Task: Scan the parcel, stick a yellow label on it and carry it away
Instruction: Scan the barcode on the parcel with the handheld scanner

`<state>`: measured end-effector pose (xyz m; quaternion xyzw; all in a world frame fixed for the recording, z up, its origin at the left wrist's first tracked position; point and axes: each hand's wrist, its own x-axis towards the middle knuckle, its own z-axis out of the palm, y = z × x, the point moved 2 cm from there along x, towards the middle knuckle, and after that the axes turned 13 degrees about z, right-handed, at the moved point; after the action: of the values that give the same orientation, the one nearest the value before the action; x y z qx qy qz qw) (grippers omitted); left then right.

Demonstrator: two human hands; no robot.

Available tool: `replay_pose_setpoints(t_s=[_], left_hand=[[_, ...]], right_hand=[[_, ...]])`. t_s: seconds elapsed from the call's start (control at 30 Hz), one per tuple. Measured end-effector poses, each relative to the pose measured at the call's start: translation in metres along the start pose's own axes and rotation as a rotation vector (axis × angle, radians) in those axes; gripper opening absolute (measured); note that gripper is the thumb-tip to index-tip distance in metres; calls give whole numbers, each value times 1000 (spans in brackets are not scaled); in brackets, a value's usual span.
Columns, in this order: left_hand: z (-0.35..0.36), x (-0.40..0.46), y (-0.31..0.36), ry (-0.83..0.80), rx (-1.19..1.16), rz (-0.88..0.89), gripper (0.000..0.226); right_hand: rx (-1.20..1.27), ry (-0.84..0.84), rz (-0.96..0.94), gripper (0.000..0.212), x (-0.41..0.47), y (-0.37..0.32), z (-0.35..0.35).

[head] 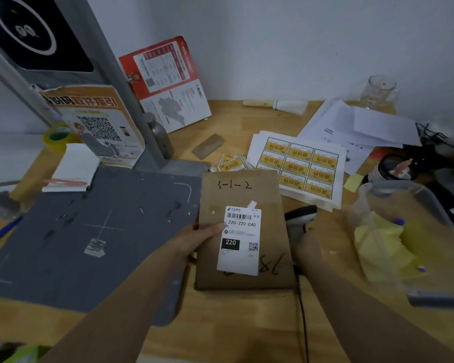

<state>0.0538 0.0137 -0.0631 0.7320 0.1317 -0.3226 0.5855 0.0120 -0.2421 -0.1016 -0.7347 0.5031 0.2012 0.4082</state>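
Parcel (243, 231) sits flat on the counter (247, 323), left hand (194, 239) pinning its 9 o'clock edge so the barcode faces up. Right hand (306, 241) grips the scanner (298, 218) at 3 o'clock. Yellow labels (298, 167) wait at 1 o'clock.

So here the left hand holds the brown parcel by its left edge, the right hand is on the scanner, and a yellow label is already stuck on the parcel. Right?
Not quite. In the head view the parcel carries only a white shipping label; the yellow labels lie on their sheet behind it. The left hand does hold its left edge, and the right hand is on the scanner.
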Motion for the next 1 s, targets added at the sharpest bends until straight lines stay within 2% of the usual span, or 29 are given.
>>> replay_pose_setpoints(t_s=[0.07,0.13,0.2,0.23,0.3,0.43,0.53,0.63,0.7,0.77,0.87,0.93,1.0], left_hand=[[1,-1,0,-9,12,2,90],[4,0,4,-2,11,39,74],[7,3,10,27,-18,96,56],[7,4,12,48,-34,113,55],[10,5,17,69,-55,124,63],[15,1,17,53,-63,130,65],[20,-7,15,-43,-101,76,65],[22,-13,16,-75,-82,141,60],[18,-15,18,12,-106,261,65],[11,-18,19,141,-136,392,85],[11,-31,21,302,-147,527,96],[19,-36,16,331,-131,551,97],[27,-36,13,332,-144,569,99]], right_hand=[[73,-55,-26,57,1,0,4],[176,-126,-4,59,-2,0,1],[180,-123,-32,51,-5,-5,-7],[199,-90,-33,43,-8,-9,-14],[278,-38,-30,41,-15,-20,-29],[481,-183,-123,10,-47,-42,-54],[473,-295,-173,15,-79,-50,-56],[406,-300,-229,21,-91,-51,-49],[455,-283,-268,24,-95,-53,-52],[524,-277,-325,22,-96,-59,-57],[547,-348,-368,28,-99,-75,-56],[503,-423,-362,27,-103,-83,-49],[423,-428,-371,24,-106,-86,-44]])
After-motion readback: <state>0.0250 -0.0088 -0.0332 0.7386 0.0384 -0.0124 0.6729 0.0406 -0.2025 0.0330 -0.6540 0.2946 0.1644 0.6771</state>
